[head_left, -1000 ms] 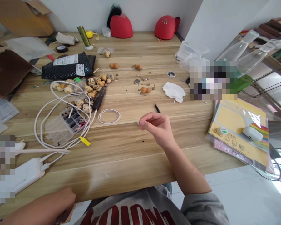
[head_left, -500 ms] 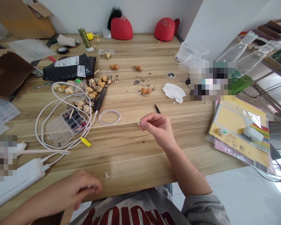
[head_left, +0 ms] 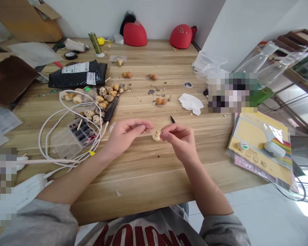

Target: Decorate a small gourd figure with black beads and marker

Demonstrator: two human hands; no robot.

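A small pale gourd [head_left: 156, 136] stands on the wooden table between my two hands. My right hand [head_left: 180, 138] is beside it, thumb and forefinger pinched together at its right edge. Whatever is in that pinch is too small to make out. My left hand [head_left: 128, 135] hovers to the left of the gourd, apart from it, with fingers stretched toward it and nothing visible in them. Behind my right hand lies a black pen-like tip [head_left: 172, 119]. My left hand partly covers a white ring [head_left: 112, 127].
Left of my hands are looped white cables [head_left: 42, 136], a compartment box [head_left: 83, 131], a dark-handled tool [head_left: 111, 109] and several speckled gourds [head_left: 109, 97]. Small brown gourds [head_left: 158, 101], metal bits and a white tissue [head_left: 191, 103] lie farther back. Packaged sheets [head_left: 256, 136] are at right.
My left hand has risen from the table's front edge to the left side of the gourd. My right hand has shifted slightly right, and the pale gourd now shows more fully.
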